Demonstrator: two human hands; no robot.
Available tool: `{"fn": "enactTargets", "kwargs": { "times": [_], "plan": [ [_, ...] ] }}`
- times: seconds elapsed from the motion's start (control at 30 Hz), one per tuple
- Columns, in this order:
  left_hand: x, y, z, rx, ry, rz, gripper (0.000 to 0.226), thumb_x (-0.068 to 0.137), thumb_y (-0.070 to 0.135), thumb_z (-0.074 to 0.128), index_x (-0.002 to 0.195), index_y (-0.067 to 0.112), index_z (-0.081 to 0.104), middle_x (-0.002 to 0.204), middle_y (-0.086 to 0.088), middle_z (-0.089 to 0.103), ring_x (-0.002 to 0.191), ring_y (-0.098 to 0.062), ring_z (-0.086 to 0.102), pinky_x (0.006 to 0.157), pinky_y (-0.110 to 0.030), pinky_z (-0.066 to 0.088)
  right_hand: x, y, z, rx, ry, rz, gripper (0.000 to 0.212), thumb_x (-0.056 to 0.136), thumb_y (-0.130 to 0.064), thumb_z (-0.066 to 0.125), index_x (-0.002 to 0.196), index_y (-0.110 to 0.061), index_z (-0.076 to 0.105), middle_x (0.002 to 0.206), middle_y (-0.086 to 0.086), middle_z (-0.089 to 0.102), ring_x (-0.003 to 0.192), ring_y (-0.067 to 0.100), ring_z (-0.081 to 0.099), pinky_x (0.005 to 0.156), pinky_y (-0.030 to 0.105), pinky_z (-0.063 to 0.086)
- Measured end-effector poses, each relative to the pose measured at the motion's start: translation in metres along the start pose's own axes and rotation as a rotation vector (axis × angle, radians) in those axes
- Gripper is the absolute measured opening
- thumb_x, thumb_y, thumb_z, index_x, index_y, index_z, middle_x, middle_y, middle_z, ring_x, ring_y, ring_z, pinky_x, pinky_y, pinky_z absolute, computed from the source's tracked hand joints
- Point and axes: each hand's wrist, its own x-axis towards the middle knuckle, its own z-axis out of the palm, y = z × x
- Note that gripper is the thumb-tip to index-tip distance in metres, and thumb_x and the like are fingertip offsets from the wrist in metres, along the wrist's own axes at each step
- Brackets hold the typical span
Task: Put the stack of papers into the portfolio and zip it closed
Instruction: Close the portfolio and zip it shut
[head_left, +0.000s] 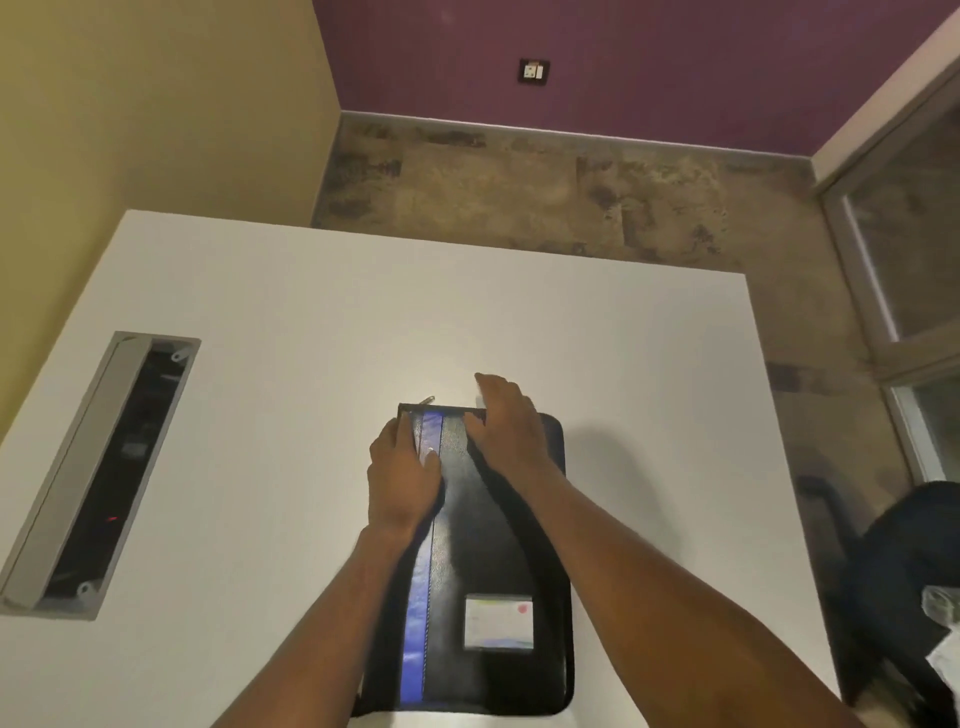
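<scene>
The black portfolio (493, 561) lies flat on the white surface (260, 467), right in front of you. It has a blue stripe down its left side and a small label (498, 622) near your end. I cannot see the stack of papers. A small bit of white peeks out by your right fingertips at the far edge, and it may be paper, but I cannot tell.

It looks like you are at the closing step. Hold the cover down flat with one hand so it does not slide. Make sure no paper sticks out in the zip's path. Then pull the zip slowly, and go easy round the corners.

Your left hand (402, 475) rests on the far left part of the cover, fingers curled lightly at its edge. Your right hand (506, 423) lies open and flat over the far edge, pressing down. Neither hand grips anything that I can see. A little metal piece (427, 400), maybe the zip pull, sticks out past the far left corner.
</scene>
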Motion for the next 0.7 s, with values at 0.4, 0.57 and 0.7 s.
{"fn": "enactTargets", "kwargs": {
  "times": [0.4, 0.57, 0.7],
  "plan": [
    [-0.098, -0.025, -0.003, 0.206, -0.155, -0.034, 0.07, 0.091, 0.032, 0.071, 0.151, 0.013, 0.042, 0.152, -0.014, 0.044, 0.134, -0.039, 0.048, 0.105, -0.054, 0.05, -0.157, 0.031, -0.015, -0.072, 0.023, 0.324, 0.082, 0.096, -0.053, 0.058, 0.161, -0.015, 0.026, 0.166, 0.009, 0.032, 0.149, 0.027, 0.037, 0.122, 0.041, 0.031],
    [-0.131, -0.051, 0.003, 0.194, -0.17, -0.125, 0.06, 0.089, 0.019, 0.074, 0.138, -0.007, 0.049, 0.138, -0.025, 0.053, 0.124, -0.049, 0.053, 0.103, -0.054, 0.047, -0.204, 0.038, 0.0, -0.01, -0.06, 0.48, 0.09, 0.093, -0.053, 0.064, 0.161, -0.014, 0.02, 0.159, 0.008, 0.037, 0.143, 0.028, 0.043, 0.114, 0.043, 0.04],
    [-0.147, -0.061, 0.009, 0.087, -0.088, -0.148, 0.045, 0.083, 0.007, 0.077, 0.118, -0.007, 0.054, 0.119, -0.022, 0.059, 0.11, -0.046, 0.056, 0.096, -0.053, 0.048, -0.227, 0.042, 0.018, 0.108, -0.118, 0.56, 0.093, 0.091, -0.046, 0.069, 0.16, -0.01, 0.019, 0.15, 0.011, 0.042, 0.14, 0.03, 0.043, 0.111, 0.044, 0.043]
  ]
}}
